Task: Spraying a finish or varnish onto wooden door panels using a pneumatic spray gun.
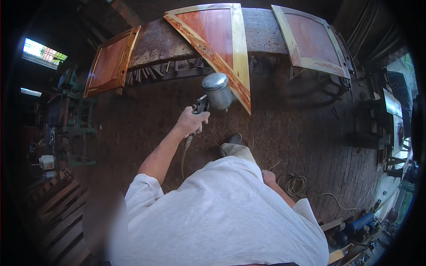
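Note:
My left hand [193, 119] is closed round the handle of a spray gun [202, 105] with a silver cup [217, 93] on top and a hose [184, 159] hanging from it. Just beyond the gun, an angled wooden panel [213, 35] with a reddish middle and pale and streaked orange frame rests on a worn bench, its pointed corner overhanging the front. Down beside my shirt, my right hand [269, 177] has its fingers curled; what they hold, if anything, is hidden.
A glossy orange panel [108, 62] lies at the bench's [157, 42] left, a paler one [310, 40] at its right. Green metal frames [77, 128] and wooden pallets [57, 204] stand left. A coiled hose [295, 184] lies on the paved floor [319, 146]; a blue cylinder [359, 221] is lower right.

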Demonstrator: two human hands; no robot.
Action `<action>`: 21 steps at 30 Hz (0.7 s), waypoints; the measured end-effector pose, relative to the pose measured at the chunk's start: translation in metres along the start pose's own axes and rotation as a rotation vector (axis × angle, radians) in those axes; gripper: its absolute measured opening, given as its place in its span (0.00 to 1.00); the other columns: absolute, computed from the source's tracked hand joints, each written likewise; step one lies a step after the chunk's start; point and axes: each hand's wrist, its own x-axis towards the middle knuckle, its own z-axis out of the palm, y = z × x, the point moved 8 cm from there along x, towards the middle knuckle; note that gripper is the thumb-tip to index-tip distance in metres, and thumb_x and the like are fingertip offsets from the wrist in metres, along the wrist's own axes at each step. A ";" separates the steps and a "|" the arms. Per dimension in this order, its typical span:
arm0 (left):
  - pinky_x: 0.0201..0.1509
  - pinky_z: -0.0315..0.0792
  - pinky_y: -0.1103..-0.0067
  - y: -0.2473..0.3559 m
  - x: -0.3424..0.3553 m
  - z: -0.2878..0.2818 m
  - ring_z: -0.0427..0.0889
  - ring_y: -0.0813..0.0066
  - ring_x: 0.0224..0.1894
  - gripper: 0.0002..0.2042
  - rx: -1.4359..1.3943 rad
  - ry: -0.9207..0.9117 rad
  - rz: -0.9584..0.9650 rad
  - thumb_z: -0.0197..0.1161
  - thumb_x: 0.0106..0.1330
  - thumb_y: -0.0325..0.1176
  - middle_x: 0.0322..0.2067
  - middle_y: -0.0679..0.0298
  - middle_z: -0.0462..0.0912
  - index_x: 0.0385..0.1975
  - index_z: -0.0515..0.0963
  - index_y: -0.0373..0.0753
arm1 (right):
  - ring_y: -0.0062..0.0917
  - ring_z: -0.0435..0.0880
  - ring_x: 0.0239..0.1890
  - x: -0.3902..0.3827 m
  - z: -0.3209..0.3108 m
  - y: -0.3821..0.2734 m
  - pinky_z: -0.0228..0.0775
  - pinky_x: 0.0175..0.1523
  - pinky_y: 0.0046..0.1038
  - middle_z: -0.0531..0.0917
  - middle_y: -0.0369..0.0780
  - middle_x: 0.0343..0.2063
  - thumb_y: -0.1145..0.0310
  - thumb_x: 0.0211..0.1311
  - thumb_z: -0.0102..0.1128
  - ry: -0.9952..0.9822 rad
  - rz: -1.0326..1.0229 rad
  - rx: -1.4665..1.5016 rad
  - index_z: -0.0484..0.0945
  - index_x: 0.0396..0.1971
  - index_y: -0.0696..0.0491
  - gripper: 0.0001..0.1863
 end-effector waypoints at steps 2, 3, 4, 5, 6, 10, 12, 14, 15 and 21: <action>0.17 0.69 0.78 -0.023 -0.042 0.033 0.76 0.78 0.14 0.08 -0.066 -0.237 -0.072 0.69 0.65 0.34 0.26 0.63 0.86 0.31 0.82 0.35 | 0.36 0.88 0.47 -0.008 -0.009 0.008 0.77 0.53 0.38 0.88 0.45 0.40 0.51 0.72 0.56 -0.056 -0.011 -0.083 0.85 0.39 0.53 0.20; 0.18 0.69 0.78 -0.032 -0.063 0.047 0.77 0.79 0.15 0.08 -0.147 -0.327 -0.082 0.70 0.64 0.33 0.28 0.63 0.86 0.32 0.83 0.35 | 0.36 0.88 0.44 -0.012 -0.012 0.019 0.77 0.51 0.38 0.88 0.44 0.38 0.52 0.73 0.56 -0.076 0.043 -0.048 0.85 0.36 0.53 0.19; 0.18 0.70 0.79 -0.042 -0.081 0.060 0.77 0.79 0.16 0.08 -0.174 -0.380 -0.085 0.71 0.63 0.34 0.28 0.64 0.86 0.32 0.83 0.35 | 0.35 0.88 0.42 -0.016 -0.015 0.022 0.78 0.49 0.39 0.88 0.43 0.35 0.53 0.73 0.55 -0.075 -0.022 -0.075 0.84 0.33 0.53 0.19; 0.18 0.70 0.79 -0.050 -0.098 0.072 0.76 0.80 0.16 0.08 -0.197 -0.436 -0.089 0.71 0.63 0.34 0.28 0.64 0.86 0.32 0.83 0.35 | 0.34 0.87 0.42 -0.018 -0.018 0.033 0.78 0.49 0.38 0.88 0.43 0.35 0.53 0.73 0.56 -0.069 0.010 -0.131 0.84 0.33 0.54 0.19; 0.18 0.70 0.79 -0.056 -0.110 0.080 0.76 0.80 0.16 0.08 -0.213 -0.427 -0.085 0.71 0.63 0.34 0.28 0.64 0.86 0.32 0.83 0.35 | 0.33 0.87 0.41 -0.020 -0.020 0.032 0.77 0.49 0.37 0.88 0.42 0.34 0.53 0.73 0.56 -0.074 -0.114 -0.156 0.84 0.33 0.54 0.20; 0.18 0.67 0.78 -0.078 -0.142 0.112 0.73 0.79 0.14 0.07 -0.181 -0.389 -0.183 0.70 0.63 0.33 0.25 0.63 0.84 0.31 0.83 0.35 | 0.28 0.87 0.38 -0.016 -0.030 0.075 0.78 0.44 0.33 0.89 0.38 0.34 0.61 0.73 0.59 0.039 -0.140 0.154 0.87 0.38 0.57 0.15; 0.18 0.66 0.77 -0.079 -0.143 0.118 0.72 0.79 0.14 0.08 -0.151 -0.271 -0.231 0.70 0.64 0.33 0.22 0.66 0.82 0.29 0.83 0.35 | 0.33 0.90 0.43 0.001 -0.038 0.091 0.80 0.49 0.36 0.90 0.42 0.36 0.59 0.73 0.58 0.062 -0.182 0.157 0.87 0.38 0.57 0.17; 0.19 0.66 0.77 -0.067 -0.137 0.120 0.72 0.79 0.14 0.08 -0.108 -0.206 -0.168 0.70 0.64 0.34 0.21 0.66 0.81 0.28 0.83 0.35 | 0.42 0.90 0.46 0.011 -0.038 0.080 0.80 0.51 0.42 0.90 0.50 0.38 0.54 0.71 0.54 0.050 -0.493 -0.642 0.87 0.37 0.56 0.20; 0.19 0.66 0.77 -0.062 -0.133 0.117 0.73 0.79 0.15 0.09 -0.039 -0.123 -0.165 0.70 0.64 0.34 0.20 0.66 0.80 0.28 0.83 0.34 | 0.42 0.90 0.46 0.012 -0.047 0.078 0.80 0.51 0.42 0.90 0.50 0.38 0.54 0.71 0.54 0.070 -0.574 -0.598 0.87 0.37 0.56 0.20; 0.15 0.67 0.76 -0.016 -0.085 0.108 0.74 0.77 0.12 0.13 0.014 0.163 -0.148 0.70 0.66 0.37 0.19 0.63 0.82 0.26 0.81 0.33 | 0.45 0.88 0.49 0.057 -0.119 0.122 0.79 0.53 0.47 0.88 0.49 0.44 0.58 0.70 0.48 -0.004 -0.282 -0.611 0.86 0.34 0.53 0.19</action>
